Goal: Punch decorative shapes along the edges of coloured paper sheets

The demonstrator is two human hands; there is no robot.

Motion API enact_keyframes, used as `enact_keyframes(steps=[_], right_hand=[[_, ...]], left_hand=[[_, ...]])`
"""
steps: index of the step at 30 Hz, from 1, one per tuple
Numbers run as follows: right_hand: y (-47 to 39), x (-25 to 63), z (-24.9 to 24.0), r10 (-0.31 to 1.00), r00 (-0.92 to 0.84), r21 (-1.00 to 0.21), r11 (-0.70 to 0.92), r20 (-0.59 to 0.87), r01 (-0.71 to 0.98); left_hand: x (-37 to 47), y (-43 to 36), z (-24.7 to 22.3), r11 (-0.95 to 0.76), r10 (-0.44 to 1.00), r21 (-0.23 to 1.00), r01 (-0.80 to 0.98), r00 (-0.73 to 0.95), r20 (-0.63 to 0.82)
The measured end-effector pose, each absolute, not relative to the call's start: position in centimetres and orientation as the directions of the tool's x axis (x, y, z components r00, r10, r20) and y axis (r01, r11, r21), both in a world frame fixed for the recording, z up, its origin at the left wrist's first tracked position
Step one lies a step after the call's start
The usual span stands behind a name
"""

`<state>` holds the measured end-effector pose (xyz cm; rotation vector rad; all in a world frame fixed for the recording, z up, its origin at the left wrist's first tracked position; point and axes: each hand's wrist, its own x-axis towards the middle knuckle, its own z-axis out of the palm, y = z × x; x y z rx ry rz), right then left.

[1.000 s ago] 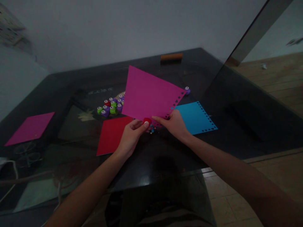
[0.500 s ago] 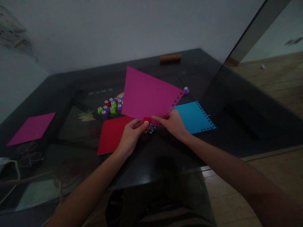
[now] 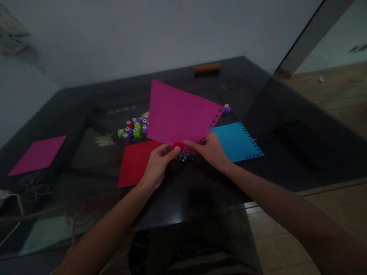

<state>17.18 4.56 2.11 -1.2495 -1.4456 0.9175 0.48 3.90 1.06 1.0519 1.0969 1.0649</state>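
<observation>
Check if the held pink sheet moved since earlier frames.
Yes, slightly: the held pink sheet has its far corner shifted left against the orange roll.

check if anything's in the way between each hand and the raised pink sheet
The right hand grips the pink sheet near its bottom corner, with nothing visible between. At the lower edge, a red punch in the left hand comes between that hand's thumb and the sheet.

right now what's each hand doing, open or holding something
Left hand: closed, holding a red punch.
Right hand: closed, holding the raised pink paper.
</observation>
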Motion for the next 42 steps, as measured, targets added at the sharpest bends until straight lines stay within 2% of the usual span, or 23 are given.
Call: enact_keyframes(steps=[16, 42], right_hand=[[4.46, 17.08, 1.71, 0.986, -0.004, -0.965, 0.162, 0.165, 0.205], [4.24, 17.03, 2.06, 0.984, 0.005, -0.956, 0.174, 0.180, 0.236]], left_hand=[[0.37, 3.87, 1.02, 0.134, 0.980, 0.983, -0.129, 0.164, -0.112], [0.49, 3.70, 0.71, 0.102, 0.991, 0.983, -0.156, 0.102, -0.087]])
